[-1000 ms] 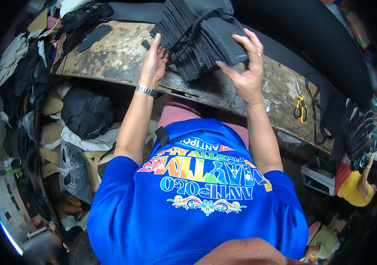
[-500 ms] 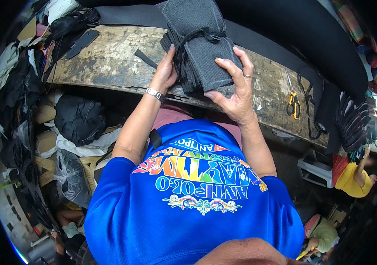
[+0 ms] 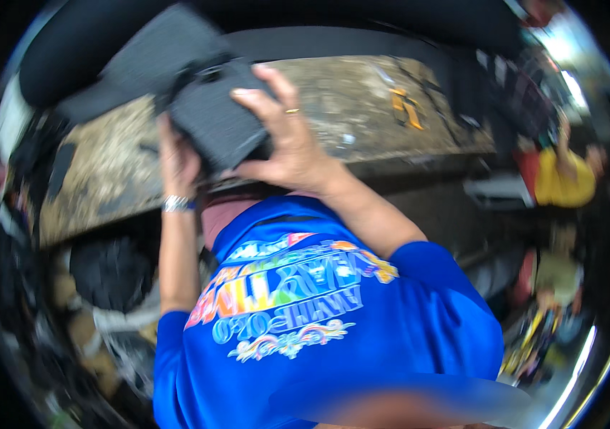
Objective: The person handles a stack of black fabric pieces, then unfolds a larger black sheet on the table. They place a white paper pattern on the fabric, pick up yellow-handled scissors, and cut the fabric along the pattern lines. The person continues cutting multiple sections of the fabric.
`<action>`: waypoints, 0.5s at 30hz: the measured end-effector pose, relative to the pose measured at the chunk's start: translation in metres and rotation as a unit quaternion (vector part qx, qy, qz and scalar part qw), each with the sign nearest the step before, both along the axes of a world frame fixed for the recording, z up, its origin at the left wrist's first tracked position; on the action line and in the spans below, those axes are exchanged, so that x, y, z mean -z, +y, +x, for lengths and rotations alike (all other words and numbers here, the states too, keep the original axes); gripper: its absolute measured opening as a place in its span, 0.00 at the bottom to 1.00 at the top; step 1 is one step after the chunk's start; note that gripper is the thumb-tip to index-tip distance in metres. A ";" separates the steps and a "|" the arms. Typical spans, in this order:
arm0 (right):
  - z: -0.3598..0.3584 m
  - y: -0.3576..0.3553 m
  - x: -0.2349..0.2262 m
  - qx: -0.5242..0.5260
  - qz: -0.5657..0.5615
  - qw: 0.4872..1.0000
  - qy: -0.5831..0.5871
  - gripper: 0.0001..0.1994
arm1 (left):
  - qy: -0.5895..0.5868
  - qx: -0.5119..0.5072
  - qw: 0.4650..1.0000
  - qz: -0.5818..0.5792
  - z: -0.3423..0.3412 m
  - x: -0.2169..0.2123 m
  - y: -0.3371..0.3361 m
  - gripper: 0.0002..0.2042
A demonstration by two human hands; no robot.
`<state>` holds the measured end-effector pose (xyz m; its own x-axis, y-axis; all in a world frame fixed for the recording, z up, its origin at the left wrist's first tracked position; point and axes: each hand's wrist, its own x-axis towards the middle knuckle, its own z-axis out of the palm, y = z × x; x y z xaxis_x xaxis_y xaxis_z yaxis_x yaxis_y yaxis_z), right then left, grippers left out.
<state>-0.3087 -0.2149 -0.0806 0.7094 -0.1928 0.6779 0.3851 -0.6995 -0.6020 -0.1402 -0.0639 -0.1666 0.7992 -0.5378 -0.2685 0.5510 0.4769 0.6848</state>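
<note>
now both hands (image 3: 247, 154) have lifted the dark fabric bundle (image 3: 205, 118) off the workbench (image 3: 348, 114).

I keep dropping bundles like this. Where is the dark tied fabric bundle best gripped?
Hedged: at its two opposite sides, below the tie. The dark fabric bundle is thick and floppy, so the left hand props one side while the right hand spreads over the other.

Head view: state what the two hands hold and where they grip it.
Both hands hold a tied bundle of dark grey fabric pieces. The right hand spreads over its near top face; the left hand grips its left underside.
</note>
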 end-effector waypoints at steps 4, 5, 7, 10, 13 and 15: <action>-0.014 -0.011 0.001 0.127 0.021 0.991 -0.034 0.64 | -0.066 -0.027 0.997 -0.002 -0.014 -0.025 -0.014 0.28; -0.018 -0.014 0.001 0.140 0.035 0.989 -0.035 0.65 | -0.069 0.026 0.996 -0.049 -0.018 -0.030 -0.015 0.27; -0.024 -0.019 0.003 0.146 0.095 0.984 -0.036 0.65 | -0.069 0.043 0.996 -0.032 -0.027 -0.034 -0.024 0.27; -0.044 -0.032 0.005 0.167 0.157 0.972 -0.051 0.59 | -0.075 0.111 0.989 -0.056 -0.039 -0.035 -0.042 0.27; -0.069 -0.054 0.006 0.165 0.298 0.938 -0.068 0.53 | -0.070 0.126 0.989 -0.027 -0.055 -0.040 -0.063 0.29; -0.096 -0.072 0.006 0.163 0.349 0.918 -0.095 0.49 | -0.082 0.155 0.985 0.006 -0.073 -0.050 -0.078 0.35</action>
<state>-0.4048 -0.2864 -0.0865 0.4185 -0.8079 0.4148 0.3690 -0.2661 -0.8905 -0.2128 -0.1419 -0.1170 0.6305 -0.7602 -0.1567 0.5503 0.2955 0.7809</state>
